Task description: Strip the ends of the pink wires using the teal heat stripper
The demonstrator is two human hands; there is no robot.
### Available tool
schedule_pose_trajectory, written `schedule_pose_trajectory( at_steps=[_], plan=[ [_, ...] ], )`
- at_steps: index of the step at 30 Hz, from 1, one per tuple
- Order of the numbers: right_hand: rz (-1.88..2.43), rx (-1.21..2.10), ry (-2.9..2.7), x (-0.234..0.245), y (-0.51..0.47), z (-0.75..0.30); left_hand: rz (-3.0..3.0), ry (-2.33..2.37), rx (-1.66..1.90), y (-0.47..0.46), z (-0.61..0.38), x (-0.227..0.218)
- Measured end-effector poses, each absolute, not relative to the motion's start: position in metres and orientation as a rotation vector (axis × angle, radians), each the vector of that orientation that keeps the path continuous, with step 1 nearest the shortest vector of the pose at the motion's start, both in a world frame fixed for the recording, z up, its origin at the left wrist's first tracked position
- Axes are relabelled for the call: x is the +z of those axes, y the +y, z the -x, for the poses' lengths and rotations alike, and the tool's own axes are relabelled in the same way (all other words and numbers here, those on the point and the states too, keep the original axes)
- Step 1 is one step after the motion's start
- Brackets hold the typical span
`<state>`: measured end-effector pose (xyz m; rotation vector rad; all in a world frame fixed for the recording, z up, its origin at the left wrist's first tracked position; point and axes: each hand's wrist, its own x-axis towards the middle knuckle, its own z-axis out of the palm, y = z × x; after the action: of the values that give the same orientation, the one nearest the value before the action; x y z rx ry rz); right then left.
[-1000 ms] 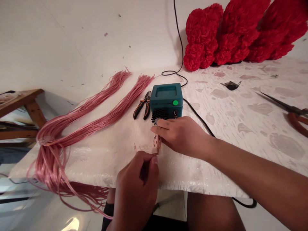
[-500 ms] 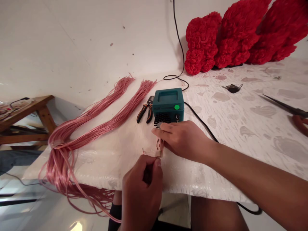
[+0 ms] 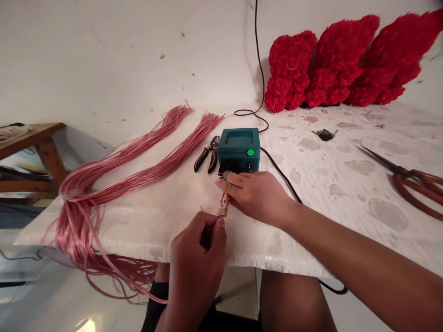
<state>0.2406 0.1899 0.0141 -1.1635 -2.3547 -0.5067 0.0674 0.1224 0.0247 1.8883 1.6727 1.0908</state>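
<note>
My left hand [image 3: 199,258] is closed in a pinch at the table's front edge, on a thin pink wire; a pink strand runs from the bundle toward its wrist. Just beyond the fingertips, a small beige clip-like piece [image 3: 224,206] with reddish marks points toward me. My right hand [image 3: 258,196] is closed over the far end of this piece, its fingers stretched left and pressed together. Behind the right hand stands a teal box-shaped device [image 3: 238,143] with a green round spot and a cluster of black bristles [image 3: 229,167] at its front. What lies under the right fingers is hidden.
The pink wire bundle [image 3: 155,177] drapes over the table's left front edge. Black-and-orange pliers [image 3: 206,156] lie left of the device. On the right are scissors [image 3: 406,174], a small dark object [image 3: 325,134] and red flower clusters [image 3: 346,64]. A black cable [image 3: 282,175] passes the device.
The view has shifted a little, bringing more of the scissors into sight. Both hands keep the same hold, and the beige piece has turned slightly.
</note>
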Motion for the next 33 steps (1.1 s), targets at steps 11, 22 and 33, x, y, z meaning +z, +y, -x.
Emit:
schedule_pose_trajectory(
  at_steps=[11, 22, 33],
  plan=[
    [1.168, -0.496, -2.385, 0.009, 0.192, -0.24, -1.821, 1.641, 1.108, 0.121, -0.072, 0.025],
    [1.252, -0.413, -2.349, 0.038, 0.187, -0.269, -1.922, 1.6, 1.191, 0.124, -0.069, 0.017],
    [1.619, -0.023, -1.875, 0.027, 0.222, -0.282, -2.027, 1.64, 1.252, 0.124, -0.071, 0.007]
  ],
)
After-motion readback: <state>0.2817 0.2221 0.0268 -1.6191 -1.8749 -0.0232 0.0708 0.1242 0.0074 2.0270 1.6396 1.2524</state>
